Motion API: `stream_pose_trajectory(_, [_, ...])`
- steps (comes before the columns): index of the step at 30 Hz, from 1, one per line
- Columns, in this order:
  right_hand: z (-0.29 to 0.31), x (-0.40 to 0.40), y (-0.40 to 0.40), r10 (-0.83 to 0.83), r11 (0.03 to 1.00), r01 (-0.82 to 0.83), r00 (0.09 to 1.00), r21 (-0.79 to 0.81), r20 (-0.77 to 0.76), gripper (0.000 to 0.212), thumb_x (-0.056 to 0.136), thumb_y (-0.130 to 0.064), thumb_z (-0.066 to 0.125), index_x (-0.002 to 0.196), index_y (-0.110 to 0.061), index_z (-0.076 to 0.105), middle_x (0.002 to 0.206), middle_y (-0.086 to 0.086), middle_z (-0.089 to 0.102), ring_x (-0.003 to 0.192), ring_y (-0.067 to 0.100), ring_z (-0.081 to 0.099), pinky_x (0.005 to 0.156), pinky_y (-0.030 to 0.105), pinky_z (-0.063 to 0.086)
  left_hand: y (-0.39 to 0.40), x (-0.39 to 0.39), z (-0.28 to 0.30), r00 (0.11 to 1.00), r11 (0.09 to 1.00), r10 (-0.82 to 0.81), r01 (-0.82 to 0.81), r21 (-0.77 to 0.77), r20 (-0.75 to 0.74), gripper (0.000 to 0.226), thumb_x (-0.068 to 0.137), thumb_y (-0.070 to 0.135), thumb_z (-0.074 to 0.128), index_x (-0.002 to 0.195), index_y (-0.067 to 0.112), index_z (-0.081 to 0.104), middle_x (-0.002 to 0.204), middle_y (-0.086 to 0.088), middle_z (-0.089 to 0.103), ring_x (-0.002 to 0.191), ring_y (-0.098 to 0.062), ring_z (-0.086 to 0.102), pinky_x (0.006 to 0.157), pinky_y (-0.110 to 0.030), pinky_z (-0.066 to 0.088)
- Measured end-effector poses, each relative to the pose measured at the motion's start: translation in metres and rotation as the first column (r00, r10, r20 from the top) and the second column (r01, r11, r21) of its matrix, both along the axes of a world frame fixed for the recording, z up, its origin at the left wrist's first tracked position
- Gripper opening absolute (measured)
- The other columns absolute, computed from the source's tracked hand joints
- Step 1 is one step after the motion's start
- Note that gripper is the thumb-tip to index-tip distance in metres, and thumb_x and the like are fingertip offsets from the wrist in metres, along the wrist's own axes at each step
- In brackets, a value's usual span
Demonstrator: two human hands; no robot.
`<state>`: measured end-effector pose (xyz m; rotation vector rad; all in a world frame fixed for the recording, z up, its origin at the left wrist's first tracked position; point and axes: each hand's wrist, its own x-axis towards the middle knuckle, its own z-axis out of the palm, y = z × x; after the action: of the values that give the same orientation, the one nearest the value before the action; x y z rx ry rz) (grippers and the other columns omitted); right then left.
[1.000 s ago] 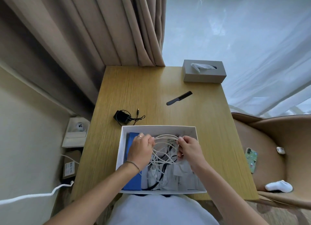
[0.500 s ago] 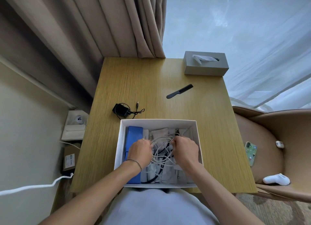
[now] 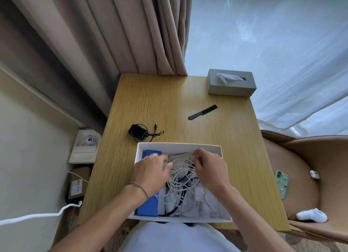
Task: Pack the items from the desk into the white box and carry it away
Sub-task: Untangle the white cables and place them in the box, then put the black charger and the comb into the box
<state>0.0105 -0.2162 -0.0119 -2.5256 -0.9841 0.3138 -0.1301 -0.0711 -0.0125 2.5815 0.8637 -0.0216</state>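
On the wood-grain bench [image 3: 188, 105], your left hand [image 3: 150, 173] rests flat, fingers loosely spread, on the white cable tangle [image 3: 181, 178] in the white box [image 3: 178, 146], beside a blue slab [image 3: 147, 207]. Your right hand [image 3: 211, 169] pinches the cable. Beyond lie a black adapter [image 3: 138, 132], a black comb [image 3: 202, 112] and a grey tissue box [image 3: 231, 84].

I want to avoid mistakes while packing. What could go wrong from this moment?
1. The white cable lies in loose loops between the left hand and right hand; loops may catch on fingers and lift out of the white box.
2. The black adapter and comb remain on the desk and might be forgotten.
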Motion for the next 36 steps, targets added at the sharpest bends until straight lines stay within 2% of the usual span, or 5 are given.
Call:
stream_pose_trajectory(5, [0.02,0.01,0.028,0.043,0.994,-0.039,0.998,0.099,-0.041,0.022,0.098,-0.022,0.054,0.113,-0.026,0.07,0.083,-0.009,0.073,0.067,0.009,0.065,0.064,0.033,0.056,0.04,0.002,0.026,0.981,0.996,0.065,-0.053,-0.067,0.18,0.02,0.097,0.03,0.05,0.104,0.028,0.069,0.091,0.013,0.063,0.081,-0.007,0.058,0.063,-0.027,0.048])
stream_pose_trajectory(10, [0.026,0.023,0.061,0.081,0.986,-0.078,0.997,0.146,-0.019,0.025,0.095,-0.015,0.056,0.113,-0.025,0.071,0.102,-0.011,0.072,0.076,0.004,0.059,0.062,0.013,0.04,0.083,0.009,0.03,0.972,0.994,0.106,-0.097,-0.052,0.212,0.025,0.092,0.014,0.051,0.105,0.024,0.071,0.093,0.01,0.063,0.086,-0.009,0.057,0.069,-0.03,0.053])
stream_pose_trajectory(19, [0.018,0.039,0.116,0.118,0.991,-0.113,0.99,0.066,-0.077,0.027,0.094,-0.014,0.054,0.11,-0.028,0.071,0.103,-0.012,0.07,0.09,0.008,0.065,0.064,0.019,0.044,0.152,0.022,-0.025,0.993,1.0,0.019,-0.018,0.01,-0.113,0.057,0.081,-0.001,0.049,0.127,0.032,0.055,0.126,0.005,0.051,0.114,-0.015,0.047,0.077,-0.027,0.048])
stream_pose_trajectory(26, [0.002,0.042,0.13,0.122,0.992,-0.123,0.981,0.009,-0.151,0.027,0.095,-0.015,0.053,0.111,-0.027,0.072,0.105,-0.009,0.071,0.09,0.007,0.06,0.069,0.021,0.043,0.175,0.044,-0.072,0.933,0.998,-0.062,0.057,-0.025,-0.355,0.072,0.079,0.011,0.07,0.139,0.032,0.037,0.155,-0.007,0.024,0.136,-0.028,0.036,0.089,-0.036,0.053])
stream_pose_trajectory(36, [0.0,0.033,0.118,0.088,0.996,-0.091,0.972,0.0,-0.216,0.028,0.095,-0.013,0.052,0.109,-0.026,0.072,0.106,-0.011,0.071,0.096,0.007,0.063,0.078,0.024,0.049,0.191,0.053,-0.105,0.951,0.998,-0.056,0.055,-0.014,-0.303,0.055,0.081,0.009,0.071,0.124,0.032,0.045,0.138,-0.007,0.04,0.121,-0.027,0.044,0.071,-0.031,0.049])
